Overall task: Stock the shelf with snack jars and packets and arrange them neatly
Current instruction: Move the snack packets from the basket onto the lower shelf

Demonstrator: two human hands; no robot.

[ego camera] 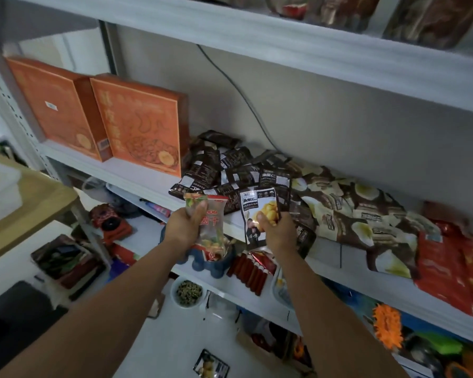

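The left hand (185,227) gripped a clear fruit packet (213,216) with red print, and the right hand (277,233) gripped a dark chestnut packet (260,205), fingers curled round each. Both packets stood nearly upright, their long axes pointing up toward the pile of dark packets (230,165) on the shelf (137,177). The chestnut packet was just in front of this pile, overlapping its front edge, and it looked like the same kind. The fruit packet was in front of the pile's left end, slightly further out. So I judged the right hand nearer: a short push forward would lay its packet on the pile.
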